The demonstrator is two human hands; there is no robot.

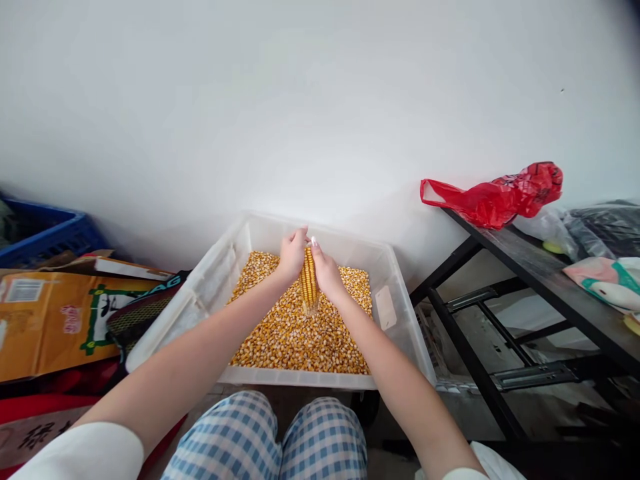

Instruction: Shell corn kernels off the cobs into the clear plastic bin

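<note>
Both of my hands grip one ear of dried corn (309, 283) near its far end, above a heap of loose kernels. My left hand (293, 255) is closed around its left side. On the opposite side my right hand (326, 270) holds it, with the thumb up near the tip. Rows of yellow kernels cover the part of the ear that shows, and its pale near end points down toward the pile. Loose corn kernels (300, 347) fill the bottom of a translucent plastic bin (407, 320). My palms hide some of the ear.
A white wall rises right behind the bin. Left of it lie a cardboard box (45, 327), a mesh bag (145, 313) and a blue crate (55, 230). At right stands a black metal-framed table (540, 260) with a red plastic bag (505, 197) on its corner.
</note>
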